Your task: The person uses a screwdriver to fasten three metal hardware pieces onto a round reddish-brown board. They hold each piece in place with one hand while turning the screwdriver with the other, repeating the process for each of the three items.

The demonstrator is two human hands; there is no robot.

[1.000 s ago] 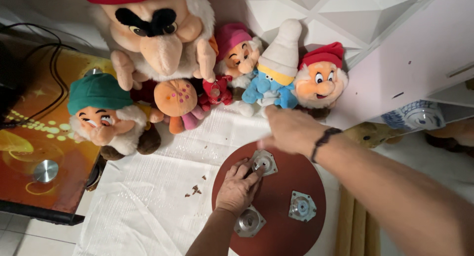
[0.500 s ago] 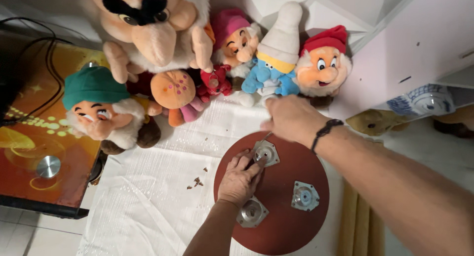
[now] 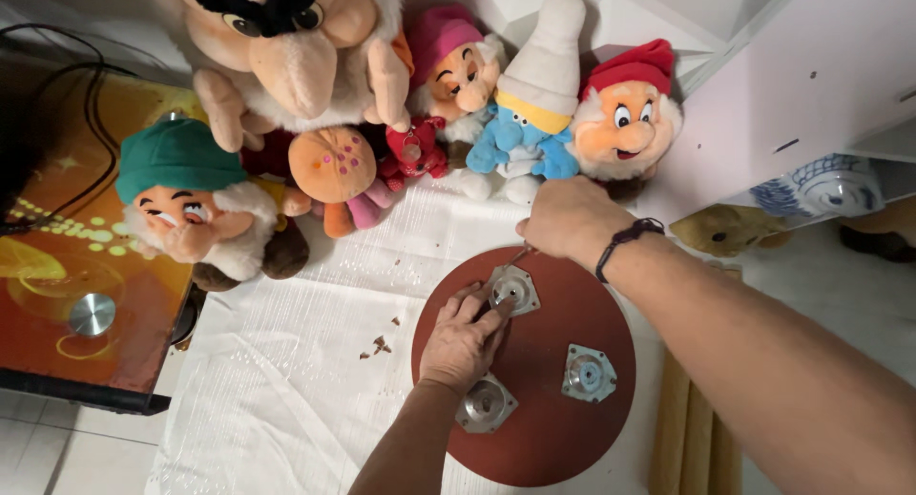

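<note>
Metal bracket (image 3: 512,290) lay pinned under the left hand's (image 3: 461,340) flat fingers while the right hand (image 3: 571,218) pinched a thin tool I could not make out, which might have slipped and scratched the red-brown disc (image 3: 534,428).

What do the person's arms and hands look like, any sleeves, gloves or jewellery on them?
Both forearms are bare, with no sleeves in view and no gloves. The right hand has a dark braided band around its wrist, like a cord bracelet. The left hand wears nothing on the wrist, and no rings show on its fingers. No watch shows on either arm.

Plush toys (image 3: 401,123) crowd the far side; white cloth (image 3: 286,390) leftward lies open.
</note>
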